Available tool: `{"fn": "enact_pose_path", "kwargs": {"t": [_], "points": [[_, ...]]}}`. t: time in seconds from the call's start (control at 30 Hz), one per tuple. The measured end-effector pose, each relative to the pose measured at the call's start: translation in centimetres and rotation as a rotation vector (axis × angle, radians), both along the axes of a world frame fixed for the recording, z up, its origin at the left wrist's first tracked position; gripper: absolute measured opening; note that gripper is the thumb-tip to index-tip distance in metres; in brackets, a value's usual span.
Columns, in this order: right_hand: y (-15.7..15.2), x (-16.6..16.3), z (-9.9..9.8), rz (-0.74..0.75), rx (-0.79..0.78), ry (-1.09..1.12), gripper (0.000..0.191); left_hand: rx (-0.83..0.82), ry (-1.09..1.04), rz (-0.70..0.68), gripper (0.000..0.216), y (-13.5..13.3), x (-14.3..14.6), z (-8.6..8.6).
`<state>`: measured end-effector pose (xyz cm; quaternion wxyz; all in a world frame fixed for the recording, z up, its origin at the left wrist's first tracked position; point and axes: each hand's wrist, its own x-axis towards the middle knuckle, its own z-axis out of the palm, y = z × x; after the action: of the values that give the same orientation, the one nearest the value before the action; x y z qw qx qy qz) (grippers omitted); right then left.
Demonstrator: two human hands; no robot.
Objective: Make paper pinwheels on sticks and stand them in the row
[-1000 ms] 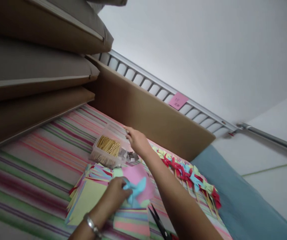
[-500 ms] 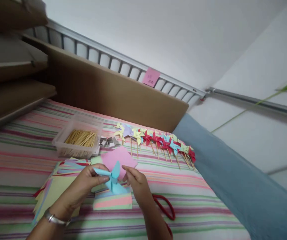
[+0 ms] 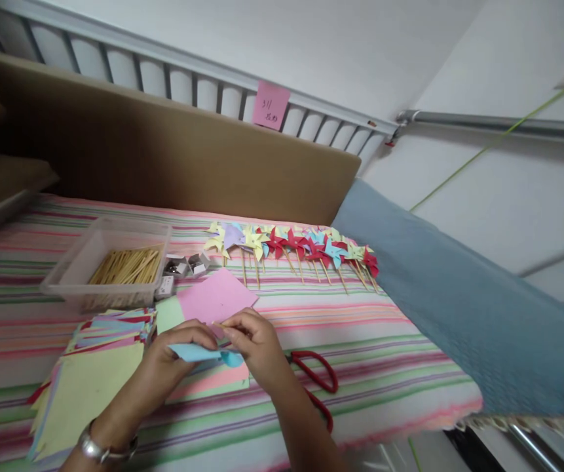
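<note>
My left hand [image 3: 183, 347] is closed on a light blue paper pinwheel [image 3: 196, 353], which is turned nearly edge-on. My right hand [image 3: 255, 341] is closed in a pinch on a thin wooden stick [image 3: 219, 326]; only a short length shows past the fingertips, just above the pinwheel. Whether the stick touches the paper cannot be seen. Beneath the hands lie a pink paper square [image 3: 217, 298], a pale green sheet [image 3: 168, 316] and other coloured paper. Scissors with red handles [image 3: 328, 373] lie beside my right forearm.
A clear plastic box [image 3: 78, 272] holds wooden sticks [image 3: 127, 265]. Small open boxes [image 3: 198, 263] stand beside it. Stacked coloured paper [image 3: 90, 387] lies left. Finished pinwheels [image 3: 314, 252] line the back, before a cardboard panel [image 3: 188, 164]. Striped cloth [image 3: 375, 367] covers the surface.
The blue pinwheel has tipped from showing its folded blades to nearly edge-on. My right hand has shifted over it, and a stick end now shows. The view has swung to the right.
</note>
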<state>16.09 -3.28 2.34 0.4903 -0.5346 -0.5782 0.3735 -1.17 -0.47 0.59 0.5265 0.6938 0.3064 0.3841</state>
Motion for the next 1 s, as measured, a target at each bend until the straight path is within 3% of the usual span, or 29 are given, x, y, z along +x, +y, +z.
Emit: {"fn": "enact_pose_path", "kwargs": {"t": [0.5, 1.0], "points": [[-0.3, -1.4, 0.6, 0.032, 0.006, 0.029, 0.000, 0.432, 0.049, 0.137, 0.012, -0.7, -1.3, -0.5], [0.1, -2.7, 0.4, 0.081, -0.013, 0.012, 0.003, 0.484, 0.023, 0.232, 0.017, -1.0, -2.9, -0.1]]}}
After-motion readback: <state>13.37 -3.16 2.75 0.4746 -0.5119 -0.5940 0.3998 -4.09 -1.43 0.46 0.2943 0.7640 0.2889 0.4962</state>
